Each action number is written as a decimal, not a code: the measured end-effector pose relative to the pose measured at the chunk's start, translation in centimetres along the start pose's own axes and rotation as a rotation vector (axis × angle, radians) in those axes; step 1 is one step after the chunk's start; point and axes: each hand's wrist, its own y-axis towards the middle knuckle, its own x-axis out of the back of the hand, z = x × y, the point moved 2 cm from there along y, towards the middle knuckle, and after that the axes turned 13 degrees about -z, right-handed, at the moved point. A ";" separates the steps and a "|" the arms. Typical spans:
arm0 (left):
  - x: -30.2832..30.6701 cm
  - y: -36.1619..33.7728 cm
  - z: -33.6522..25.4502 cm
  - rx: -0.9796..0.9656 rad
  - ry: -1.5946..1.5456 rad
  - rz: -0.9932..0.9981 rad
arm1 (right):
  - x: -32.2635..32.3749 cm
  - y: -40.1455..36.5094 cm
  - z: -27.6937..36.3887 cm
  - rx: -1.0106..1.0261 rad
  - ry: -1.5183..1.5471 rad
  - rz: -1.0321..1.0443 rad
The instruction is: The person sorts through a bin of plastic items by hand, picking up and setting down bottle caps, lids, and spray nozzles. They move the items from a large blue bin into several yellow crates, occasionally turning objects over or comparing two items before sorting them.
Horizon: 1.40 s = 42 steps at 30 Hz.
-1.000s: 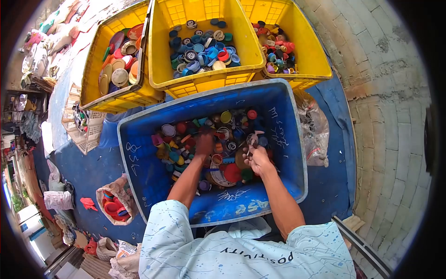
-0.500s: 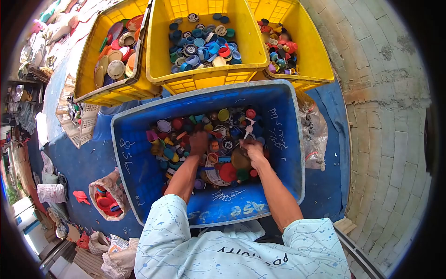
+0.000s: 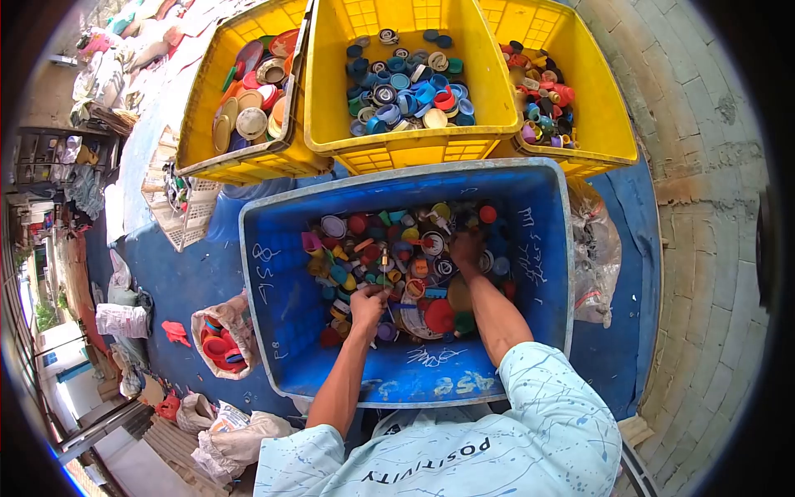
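The blue bin [image 3: 277, 224] in front of me holds a mixed heap of plastic caps and lids. Over its near left part, my left hand [image 3: 368, 305] is closed in a pinch on what looks like a small pump top [image 3: 384, 258] with a gold-coloured collar. My right hand [image 3: 468, 250] reaches into the heap at the far right, its fingers shaded and partly hidden. Near it lie a white pump nozzle [image 3: 439, 220] and a red round cap [image 3: 488, 214]. A larger red lid [image 3: 439, 316] lies below, beside a brown disc [image 3: 459, 291].
Beyond the bin stand three yellow crates [image 3: 414, 147] with sorted caps and lids. A sack of red caps [image 3: 240, 311] sits to the left, near a white perforated basket [image 3: 192, 225]. Clear plastic bagging [image 3: 595, 257] lies at the right, before a block wall [image 3: 704, 207].
My view has shifted, moving the bins rightward in frame. My left hand has drawn back toward me with the small pump top. My right hand has moved farther into the heap, away from the white pump.
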 end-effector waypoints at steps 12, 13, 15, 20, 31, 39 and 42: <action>0.2 -4.2 -0.5 0.024 -0.140 0.029 | 0.1 -0.1 -2.3 0.029 0.395 0.030; 0.0 -4.6 -0.6 0.020 -0.153 0.036 | 0.8 -0.2 -2.4 0.053 0.401 0.024; -0.3 -5.4 -1.0 0.008 -0.183 0.048 | 2.4 -0.5 -2.3 0.108 0.416 0.010; -0.5 -8.0 -0.9 0.061 -0.382 0.121 | 7.7 -2.6 -1.2 -0.425 0.755 0.336; 3.9 -14.4 -2.2 0.109 -0.860 0.170 | 23.7 -9.8 9.7 -0.355 1.309 0.488; 14.1 -16.1 2.1 0.012 -1.053 0.062 | 25.5 -17.5 16.6 -0.147 1.280 0.627; 19.7 -16.4 5.4 0.001 -1.172 0.004 | 24.2 -21.3 20.2 -0.059 1.295 0.687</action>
